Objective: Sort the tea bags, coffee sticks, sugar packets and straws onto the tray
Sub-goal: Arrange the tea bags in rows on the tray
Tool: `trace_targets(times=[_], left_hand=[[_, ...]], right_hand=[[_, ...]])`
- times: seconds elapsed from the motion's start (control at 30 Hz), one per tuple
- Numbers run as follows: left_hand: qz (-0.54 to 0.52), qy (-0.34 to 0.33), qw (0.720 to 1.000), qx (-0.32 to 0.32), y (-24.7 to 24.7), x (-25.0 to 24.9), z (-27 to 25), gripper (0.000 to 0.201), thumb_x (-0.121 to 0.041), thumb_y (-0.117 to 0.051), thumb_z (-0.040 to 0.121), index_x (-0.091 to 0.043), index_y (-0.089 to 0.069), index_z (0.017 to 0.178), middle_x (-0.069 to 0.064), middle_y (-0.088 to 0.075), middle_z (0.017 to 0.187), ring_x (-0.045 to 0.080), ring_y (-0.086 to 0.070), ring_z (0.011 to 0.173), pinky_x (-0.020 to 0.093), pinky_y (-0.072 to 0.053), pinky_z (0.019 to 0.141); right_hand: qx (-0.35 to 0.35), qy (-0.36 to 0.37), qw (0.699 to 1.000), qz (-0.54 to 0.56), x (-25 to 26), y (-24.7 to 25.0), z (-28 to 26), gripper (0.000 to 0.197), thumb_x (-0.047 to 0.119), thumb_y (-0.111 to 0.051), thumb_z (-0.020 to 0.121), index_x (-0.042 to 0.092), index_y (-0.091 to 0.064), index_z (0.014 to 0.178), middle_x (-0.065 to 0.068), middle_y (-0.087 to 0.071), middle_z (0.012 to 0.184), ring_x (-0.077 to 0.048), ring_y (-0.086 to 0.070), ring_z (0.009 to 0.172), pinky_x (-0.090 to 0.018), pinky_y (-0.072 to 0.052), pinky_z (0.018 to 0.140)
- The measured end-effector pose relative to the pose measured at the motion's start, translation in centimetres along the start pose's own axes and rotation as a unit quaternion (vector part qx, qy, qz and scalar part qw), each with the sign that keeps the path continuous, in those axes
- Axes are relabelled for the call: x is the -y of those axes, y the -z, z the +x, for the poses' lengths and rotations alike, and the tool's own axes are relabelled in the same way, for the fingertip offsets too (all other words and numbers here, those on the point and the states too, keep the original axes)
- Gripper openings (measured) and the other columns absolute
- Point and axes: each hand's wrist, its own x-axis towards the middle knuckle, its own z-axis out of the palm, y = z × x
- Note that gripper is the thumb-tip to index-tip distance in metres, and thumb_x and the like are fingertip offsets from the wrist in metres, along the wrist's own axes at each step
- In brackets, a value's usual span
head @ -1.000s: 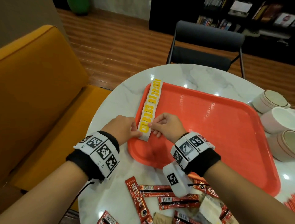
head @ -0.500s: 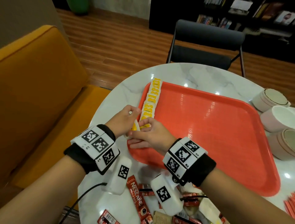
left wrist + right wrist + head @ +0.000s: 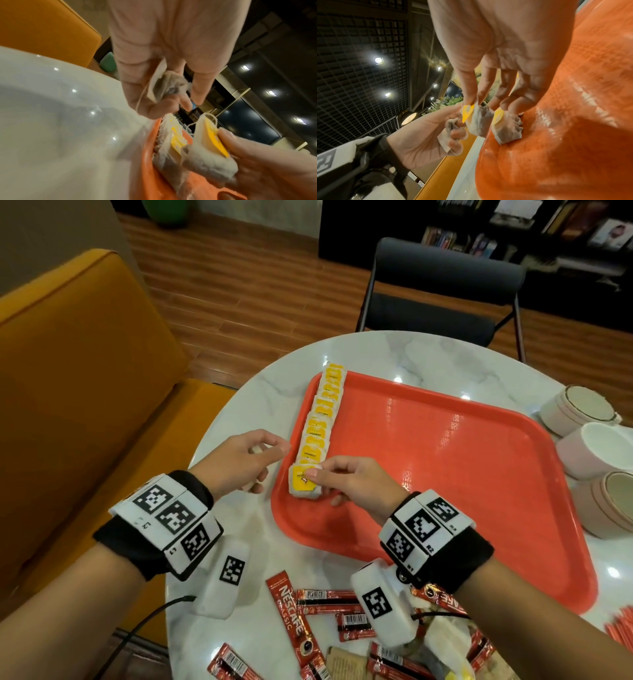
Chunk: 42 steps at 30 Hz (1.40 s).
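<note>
The head view looks down from above onto the bench [image 3: 260,405] and tray [image 3: 462,474]. Both wrist views sit close, facing along the fingers [image 3: 197,89], sharing the tray's near-left corner.

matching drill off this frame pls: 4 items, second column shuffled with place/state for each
Items:
1. left hand
2. right hand
3. coffee sticks
4. cups

Place/state:
A. on the bare table near the person, off the tray
B. on the table beyond the tray's right edge
C. holds a tea bag over the table, left of the tray
D. pinches a yellow-tagged tea bag at the near end of the row

Pairs: 1-C, 2-D, 3-A, 4-B
</note>
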Motion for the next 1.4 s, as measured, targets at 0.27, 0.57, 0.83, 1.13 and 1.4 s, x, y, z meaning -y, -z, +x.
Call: trace_targets(times=[0.27, 0.57, 0.83, 1.13, 1.4], left_hand=[[0.111, -0.155, 0.978, 0.079, -0.2, 0.0, -0.8, 0.019, -0.015, -0.065, 0.083, -0.021, -0.067, 0.101, -0.016, -0.06, 0.09, -0.016, -0.05, 0.053, 0.001, -0.037, 0.053], [0.101, -0.073, 0.984, 0.124, 0.3, 0.5, -0.8, 0.009, -0.023, -0.064, 0.084, -0.018, -0.068, 0.078, -0.011, -0.059, 0.052, 0.003, -0.034, 0.038, 0.01, -0.03, 0.04], [0.115, -0.113, 0.984, 0.075, 0.1, 0.6, -0.3, 0.005, -0.023, -0.063, 0.085, -0.022, -0.066, 0.082, -0.017, -0.057, 0.052, 0.0, -0.042, 0.04, 0.007, -0.034, 0.044], [0.157, -0.152, 0.974, 0.064, -1.3, 1.8, -0.2, 0.009, -0.007, -0.06, 0.087, -0.013, -0.066, 0.091, -0.018, -0.056, 0.064, -0.017, -0.05, 0.057, 0.002, -0.037, 0.058], [0.258, -0.106, 0.957, 0.084, -0.9, 2.1, 0.0, 0.005, -0.022, -0.058, 0.089, -0.021, -0.062, 0.091, -0.012, -0.054, 0.085, -0.002, -0.046, 0.071, 0.003, -0.035, 0.062]], right_hand=[[0.019, 0.014, 1.0, -0.014, -0.1, 0.1, -0.2, 0.015, 0.009, -0.061, 0.085, 0.013, -0.06, 0.071, -0.001, -0.05, 0.057, -0.001, -0.046, 0.041, -0.012, -0.04, 0.043], [0.038, 0.004, 0.998, -0.043, 0.0, 0.6, -0.1, 0.012, 0.006, -0.051, 0.091, 0.013, -0.052, 0.082, -0.004, -0.047, 0.064, -0.007, -0.045, 0.047, -0.016, -0.036, 0.043], [0.112, 0.02, 0.991, -0.076, -0.1, 1.2, -0.1, 0.019, 0.004, -0.053, 0.09, 0.016, -0.055, 0.076, 0.012, -0.054, 0.053, 0.004, -0.048, 0.043, -0.008, -0.037, 0.045], [0.046, 0.004, 0.998, 0.043, -0.7, 0.6, 0.5, 0.014, -0.004, -0.054, 0.087, 0.006, -0.052, 0.078, -0.009, -0.058, 0.053, -0.007, -0.056, 0.038, -0.016, -0.05, 0.048], [-0.011, -0.042, 0.997, 0.063, -1.6, -0.2, 1.2, 0.02, -0.005, -0.057, 0.085, 0.007, -0.048, 0.071, -0.012, -0.056, 0.064, -0.008, -0.059, 0.039, -0.016, -0.052, 0.052]])
